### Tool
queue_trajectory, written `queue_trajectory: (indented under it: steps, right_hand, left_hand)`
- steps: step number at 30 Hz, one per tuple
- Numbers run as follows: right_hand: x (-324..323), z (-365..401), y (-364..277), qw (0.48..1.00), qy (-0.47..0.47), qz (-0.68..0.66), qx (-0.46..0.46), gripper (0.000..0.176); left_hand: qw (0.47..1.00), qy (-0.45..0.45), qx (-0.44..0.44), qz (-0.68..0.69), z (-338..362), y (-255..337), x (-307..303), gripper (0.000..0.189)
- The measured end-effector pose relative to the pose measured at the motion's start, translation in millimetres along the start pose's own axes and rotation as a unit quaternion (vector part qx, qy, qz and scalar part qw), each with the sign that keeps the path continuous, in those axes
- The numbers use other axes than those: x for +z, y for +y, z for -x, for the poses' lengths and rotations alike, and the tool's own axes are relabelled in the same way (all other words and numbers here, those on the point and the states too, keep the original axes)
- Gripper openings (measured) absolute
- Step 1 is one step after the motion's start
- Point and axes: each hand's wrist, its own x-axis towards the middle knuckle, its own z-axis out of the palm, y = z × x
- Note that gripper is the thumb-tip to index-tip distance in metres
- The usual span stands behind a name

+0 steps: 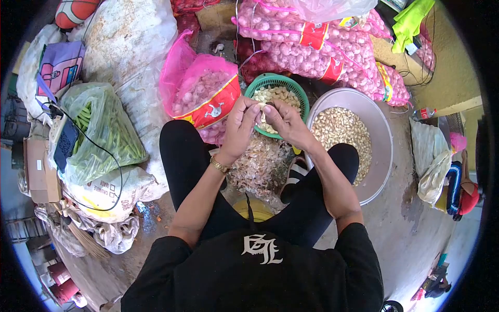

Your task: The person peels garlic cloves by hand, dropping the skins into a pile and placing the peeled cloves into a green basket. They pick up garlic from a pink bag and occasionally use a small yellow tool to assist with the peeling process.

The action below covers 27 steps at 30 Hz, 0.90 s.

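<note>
My left hand point(240, 124) and my right hand point(287, 125) meet over the near rim of a green plastic basket point(306, 106). Between their fingertips they pinch a pale garlic clove point(261, 105). A small dark bit shows by my right fingers; I cannot make out what it is. Peeled garlic cloves point(280, 95) lie in the basket. Below my hands, a heap of papery garlic skins point(257, 166) covers the floor between my legs. An open pink mesh bag point(174, 67) of garlic bulbs stands just left of my left hand.
A wide pale basin point(382, 151) full of garlic cloves point(340, 135) stands by my right knee. Full mesh sacks of garlic point(291, 54) are stacked behind the basket. At left are white sacks point(125, 41) and a plastic bag of green pods point(106, 130).
</note>
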Motion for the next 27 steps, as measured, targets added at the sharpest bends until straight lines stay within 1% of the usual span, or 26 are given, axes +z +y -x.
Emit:
queue_trajectory:
  steps: [1, 2, 3, 4, 5, 6, 7, 9, 10, 11, 12, 13, 14, 15, 17, 18, 20, 21, 23, 24, 25, 26, 27]
  right_hand:
    - [2.3, -0.1, 0.3, 1.000, 0.001, 0.000, 0.000, 0.036]
    - [5.0, 0.1, 1.1, 0.997, -0.011, -0.069, 0.013, 0.034]
    - [7.4, 0.1, -1.4, 0.990, -0.023, -0.137, 0.025, 0.032]
    - [8.1, 1.4, -5.6, 0.990, -0.023, -0.137, 0.025, 0.032]
    - [8.1, 4.0, -11.3, 0.979, -0.034, -0.186, 0.072, 0.031]
    - [8.6, 5.2, -15.8, 0.964, -0.045, -0.234, 0.118, 0.031]
    - [11.0, 4.0, -11.3, 0.964, -0.044, -0.234, 0.118, 0.031]
    - [16.1, -1.1, 0.1, 0.986, 0.000, -0.165, 0.024, 0.028]
    - [13.6, -3.2, 1.5, 0.986, 0.000, -0.165, 0.024, 0.028]
    - [9.2, -4.6, 2.1, 0.996, 0.048, -0.005, -0.081, 0.024]
    - [5.4, -4.5, 0.3, 0.966, 0.094, 0.157, -0.182, 0.021]
    - [3.1, -3.4, -2.3, 0.966, 0.095, 0.158, -0.182, 0.021]
    - [1.4, -3.0, -6.0, 0.958, 0.101, 0.201, -0.177, 0.020]
    - [0.3, -3.0, -8.1, 0.949, 0.107, 0.243, -0.172, 0.018]
    - [-4.2, -3.9, -6.1, 0.950, 0.099, 0.247, -0.164, 0.018]
    - [-6.7, -4.1, -6.4, 0.951, 0.092, 0.251, -0.156, 0.019]
    - [-12.2, -3.7, -9.9, 0.950, 0.087, 0.254, -0.158, 0.020]
    - [-13.8, -3.4, -11.5, 0.949, 0.083, 0.258, -0.160, 0.021]
    - [-15.0, -3.6, -10.3, 0.948, 0.085, 0.254, -0.170, 0.022]
    - [-15.6, -3.5, -9.9, 0.947, 0.088, 0.250, -0.180, 0.022]
    - [-16.1, -3.2, -10.2, 0.947, 0.088, 0.251, -0.180, 0.022]
    - [-16.4, -2.8, -10.6, 0.949, 0.084, 0.253, -0.171, 0.022]
    - [-16.7, -2.7, -10.9, 0.950, 0.081, 0.255, -0.163, 0.023]
  left_hand:
    - [0.996, 0.021, 0.064, -0.065, -0.2, -2.8, 2.0, 0.015]
    - [0.983, 0.041, 0.127, -0.129, 0.3, -5.2, 3.9, 0.015]
    - [0.983, 0.041, 0.127, -0.129, 1.1, -2.7, 6.7, 0.015]
    - [0.970, 0.064, 0.154, -0.180, 2.5, 1.1, 9.2, 0.015]
    - [0.953, 0.086, 0.180, -0.230, 3.9, 3.5, 10.8, 0.016]
    - [0.953, 0.085, 0.179, -0.230, 5.0, 3.0, 11.1, 0.016]
    - [0.953, 0.094, 0.176, -0.229, 5.5, 2.3, 11.2, 0.017]
    - [0.952, 0.104, 0.173, -0.230, 6.1, 3.6, 11.7, 0.017]
    - [0.957, 0.105, 0.164, -0.213, 6.3, 5.8, 12.4, 0.017]
    - [0.963, 0.105, 0.156, -0.195, 6.5, 6.8, 13.4, 0.017]
    - [0.963, 0.104, 0.156, -0.194, 6.5, 2.2, 13.2, 0.017]
    - [0.982, 0.093, 0.122, -0.112, 6.6, -5.3, 11.8, 0.016]
    - [0.992, 0.083, 0.088, -0.030, 6.5, -10.7, 10.4, 0.015]
    - [0.992, 0.083, 0.088, -0.031, 6.7, -11.5, 10.9, 0.015]
    - [0.995, 0.071, 0.038, 0.063, 8.6, -14.2, 13.0, 0.018]
    - [0.995, 0.071, 0.037, 0.063, 8.0, -11.1, 13.0, 0.018]
    - [0.991, 0.037, -0.024, 0.125, 6.3, -3.5, 9.4, 0.022]
    - [0.991, 0.038, -0.025, 0.125, 5.8, 2.0, 9.1, 0.022]
    - [0.984, -0.034, -0.056, 0.164, 4.0, 11.1, 8.4, 0.025]
    - [0.984, -0.034, -0.055, 0.164, 3.2, 11.0, 7.1, 0.025]
    - [0.985, -0.055, -0.064, 0.153, 2.6, 9.8, 5.7, 0.028]
    - [0.984, -0.076, -0.073, 0.141, 2.3, 8.3, 4.6, 0.031]
    - [0.984, -0.076, -0.073, 0.141, 1.9, 6.0, 4.4, 0.031]
